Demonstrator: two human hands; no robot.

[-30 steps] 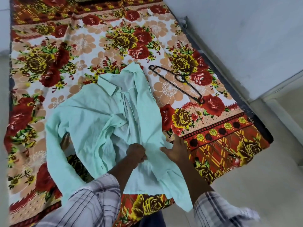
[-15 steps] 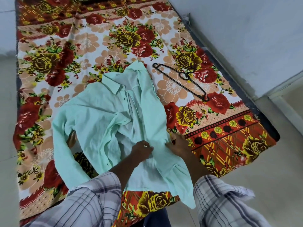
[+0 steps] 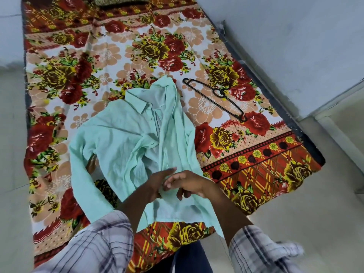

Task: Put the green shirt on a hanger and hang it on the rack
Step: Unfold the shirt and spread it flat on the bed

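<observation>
Both hands, left hand (image 3: 157, 183) and right hand (image 3: 187, 183), overlapped above green shirt (image 3: 126, 138); grip indiscernible, fingers loosely curled.

No words, labels, brands or numbers can be read anywhere. The sheet (image 3: 137, 62) bears only a flower pattern, no writing.

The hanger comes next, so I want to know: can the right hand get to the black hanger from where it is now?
Probably yes. The black hanger lies bare on the floral sheet, up and to the right of the green shirt, with nothing on it. The right hand is at the shirt's lower front; the open sheet between looks free.
</observation>
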